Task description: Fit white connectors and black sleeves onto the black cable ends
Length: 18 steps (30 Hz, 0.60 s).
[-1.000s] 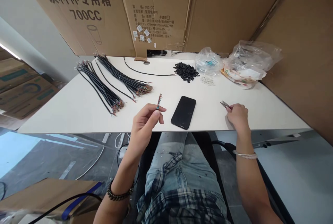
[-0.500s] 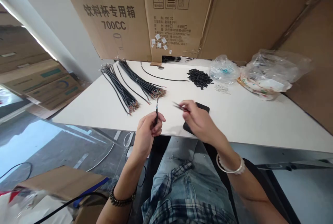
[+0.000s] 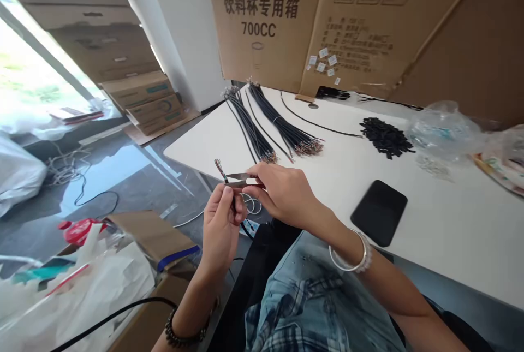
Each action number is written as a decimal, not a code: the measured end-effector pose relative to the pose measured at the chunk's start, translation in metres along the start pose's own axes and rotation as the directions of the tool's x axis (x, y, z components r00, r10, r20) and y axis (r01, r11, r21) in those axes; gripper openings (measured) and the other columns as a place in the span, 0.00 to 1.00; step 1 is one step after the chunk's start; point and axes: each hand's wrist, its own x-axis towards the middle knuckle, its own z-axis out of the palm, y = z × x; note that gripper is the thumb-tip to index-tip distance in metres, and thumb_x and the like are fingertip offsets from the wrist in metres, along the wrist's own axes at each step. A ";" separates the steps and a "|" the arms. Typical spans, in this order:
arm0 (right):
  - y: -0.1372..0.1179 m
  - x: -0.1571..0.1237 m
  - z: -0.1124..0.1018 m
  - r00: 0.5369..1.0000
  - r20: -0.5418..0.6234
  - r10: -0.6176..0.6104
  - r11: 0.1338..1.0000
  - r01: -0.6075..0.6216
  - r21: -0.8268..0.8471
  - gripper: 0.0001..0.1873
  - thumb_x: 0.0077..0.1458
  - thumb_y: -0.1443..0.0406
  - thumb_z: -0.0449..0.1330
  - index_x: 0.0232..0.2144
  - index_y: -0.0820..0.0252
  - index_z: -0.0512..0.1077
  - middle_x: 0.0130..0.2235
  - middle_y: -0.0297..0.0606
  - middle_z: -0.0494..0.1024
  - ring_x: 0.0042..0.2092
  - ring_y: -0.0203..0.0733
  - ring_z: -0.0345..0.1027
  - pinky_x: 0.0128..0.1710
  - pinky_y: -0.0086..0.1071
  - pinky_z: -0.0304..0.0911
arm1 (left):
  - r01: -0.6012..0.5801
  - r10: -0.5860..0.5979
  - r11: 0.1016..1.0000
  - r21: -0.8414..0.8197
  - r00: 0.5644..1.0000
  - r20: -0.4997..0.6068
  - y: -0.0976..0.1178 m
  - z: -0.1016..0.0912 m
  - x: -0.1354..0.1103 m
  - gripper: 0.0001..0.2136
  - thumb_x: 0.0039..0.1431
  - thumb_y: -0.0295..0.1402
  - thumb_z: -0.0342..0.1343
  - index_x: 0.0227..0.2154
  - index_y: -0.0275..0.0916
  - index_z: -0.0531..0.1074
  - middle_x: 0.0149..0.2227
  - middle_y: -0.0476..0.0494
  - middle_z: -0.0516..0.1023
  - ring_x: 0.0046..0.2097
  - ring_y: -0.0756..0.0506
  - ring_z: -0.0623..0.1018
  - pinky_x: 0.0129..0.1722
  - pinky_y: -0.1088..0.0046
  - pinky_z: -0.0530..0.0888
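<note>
My left hand (image 3: 223,213) is closed around a thin black cable (image 3: 234,204), pinching it just below its stripped end. Fine bare wires (image 3: 219,166) fan out above the fingers, tilted up to the left. In my right hand (image 3: 282,191) is a pair of small metal snips (image 3: 239,179), with two pointed blades spread apart. The blade tips reach the cable where the wires leave the black jacket; whether they touch it, I cannot tell. Both hands are held at the table's front edge, over the floor side.
Two bundles of black cables (image 3: 282,125) lie on the white table (image 3: 335,177) with copper ends toward me. Farther right are a pile of short black pieces (image 3: 387,136), clear plastic bags (image 3: 446,125) and a black phone (image 3: 380,213). Cardboard boxes stand behind; an open waste box (image 3: 151,237) sits lower left.
The view has swung left. Both hands have moved left off the table edge, and the snips have come from apart on the right to the cable's stripped end.
</note>
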 end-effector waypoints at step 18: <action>-0.011 0.017 0.044 0.987 0.136 -0.083 0.997 0.082 0.009 0.16 0.68 0.56 0.47 0.40 0.62 0.67 0.33 0.36 0.77 0.34 0.37 0.70 0.26 0.31 0.50 | -0.130 0.126 0.992 -0.010 0.975 -0.185 -0.006 -0.029 -0.004 0.20 0.48 0.44 0.68 0.23 0.36 0.65 0.18 0.55 0.61 0.20 0.57 0.57 0.18 0.84 0.57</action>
